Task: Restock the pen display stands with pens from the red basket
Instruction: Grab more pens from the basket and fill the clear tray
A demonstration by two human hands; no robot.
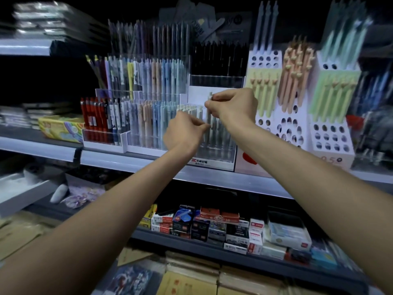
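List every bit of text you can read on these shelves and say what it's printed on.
"天卓好笔": front label of the clear pen stand, small, so this is my best reading.
"0.5": base of the white holed stand, partly blurred.
"2B": red box on the shelf below.
The yellow box, the top cards and the other stacked boxes: too blurred to read.

Middle shelf (127,163), left to right: yellow box (61,128), small white stand of red pens (121,143), clear tiered pen stand (148,116), three white perforated pen stands (331,141), all standing directly on it, just beside one another. Lower shelf (212,250): small stationery boxes (212,226), stacked, touching. Upper shelf (25,46), left: flat stacks, blurred
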